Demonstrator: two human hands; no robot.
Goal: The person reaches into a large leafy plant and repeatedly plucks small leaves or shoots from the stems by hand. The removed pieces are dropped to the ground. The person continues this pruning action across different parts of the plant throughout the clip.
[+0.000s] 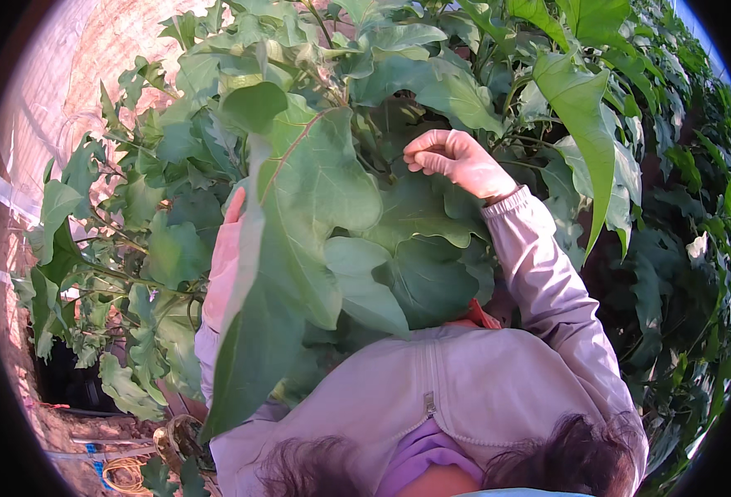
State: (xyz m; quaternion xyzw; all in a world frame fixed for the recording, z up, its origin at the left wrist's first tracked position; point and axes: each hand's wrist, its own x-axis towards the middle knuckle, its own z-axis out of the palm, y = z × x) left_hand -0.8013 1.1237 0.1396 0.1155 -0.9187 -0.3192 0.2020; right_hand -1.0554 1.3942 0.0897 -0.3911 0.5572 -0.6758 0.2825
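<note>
Large lobed leaves of an eggplant bush fill the space before me. One broad leaf with a reddish midrib hangs close in front of my chest. To its right, my right hand is raised among the foliage, fingers bent and thumb drawn to the fingertips. Whether anything thin lies between them cannot be told. My left hand is mostly hidden behind a leaf on the left; only its edge and a fingertip show, so its grip is unseen. A small purple flower shows on the lower left branches.
A dense wall of leafy plants runs along the right. Pale sheeting stands behind the bush at upper left. At lower left, a coil of yellow cord lies on the soil by a round basket-like object.
</note>
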